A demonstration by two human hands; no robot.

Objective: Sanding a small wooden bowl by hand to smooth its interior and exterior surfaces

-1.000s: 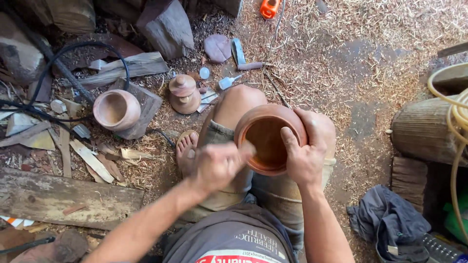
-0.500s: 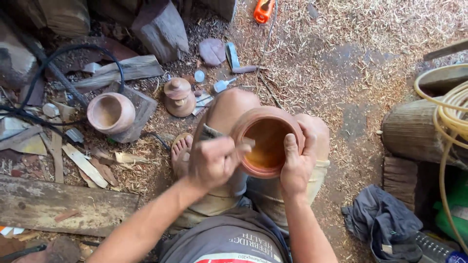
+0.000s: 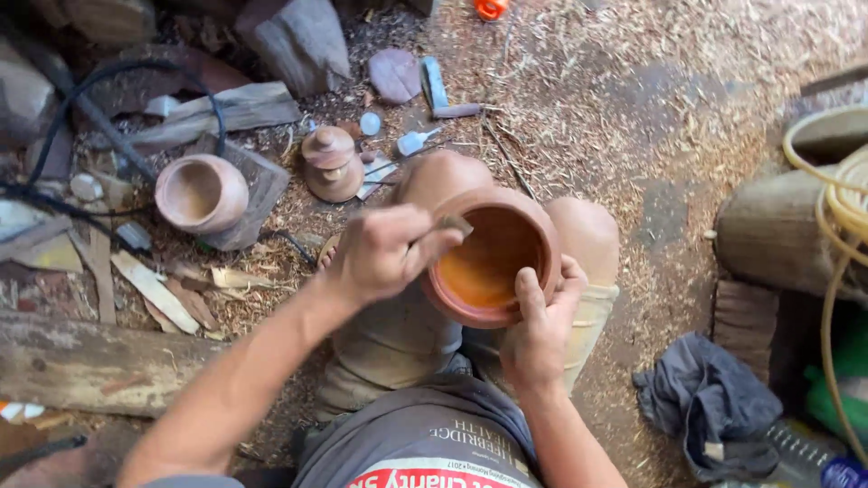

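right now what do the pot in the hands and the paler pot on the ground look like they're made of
The round reddish-brown pot held on the knees looks like turned wood: its hollow glows orange with a slight sheen, perhaps oiled or wet. The paler round pot on the ground also looks wooden, with a dull, matte, seemingly unfinished surface. Wood shavings cover the ground around them.

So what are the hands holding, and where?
The right hand grips the wooden bowl by its near rim, thumb inside. The left hand pinches a small piece at the far rim; what it is cannot be told.
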